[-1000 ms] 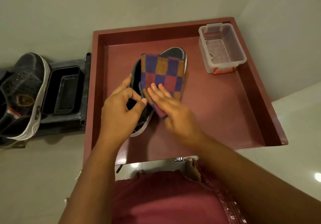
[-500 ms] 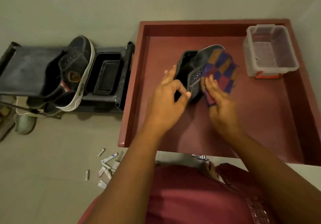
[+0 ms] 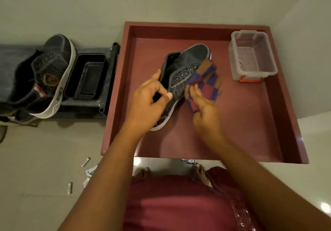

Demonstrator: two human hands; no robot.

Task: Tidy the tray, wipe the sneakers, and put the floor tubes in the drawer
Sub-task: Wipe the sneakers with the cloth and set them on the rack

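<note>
While the left hand [image 3: 148, 101] holds the dark sneaker [image 3: 184, 76] tilted on its edge over the drawer [image 3: 279, 116], thumb and fingers curled round the collar in a firm grip, the right hand [image 3: 204, 108] pinches the checked cloth [image 3: 207, 80] against the sneaker's right flank, beside the eyelets. The sneaker sits near the drawer's middle, its heel resting on the drawer floor. A clear plastic box [image 3: 252, 56] stands in the drawer's far right corner, well apart from the shoe. Left of the drawer, the second sneaker [image 3: 48, 74] leans on a dark rack [image 3: 107, 80] next to a black tray [image 3: 87, 78]. Several small tubes [image 3: 86, 161] lie scattered on the floor [image 3: 35, 159] off the drawer's near left corner.

The wiping looks only part done, and the risks follow from that. The grip is on the soft collar alone, so a hard push from the cloth could twist the sneaker out of it. The cloth is bunched, so it may smear dirt rather than lift it. The tubes lie close to the bare feet [image 3: 145, 171], and a step leftward could crush or scatter them.
</note>
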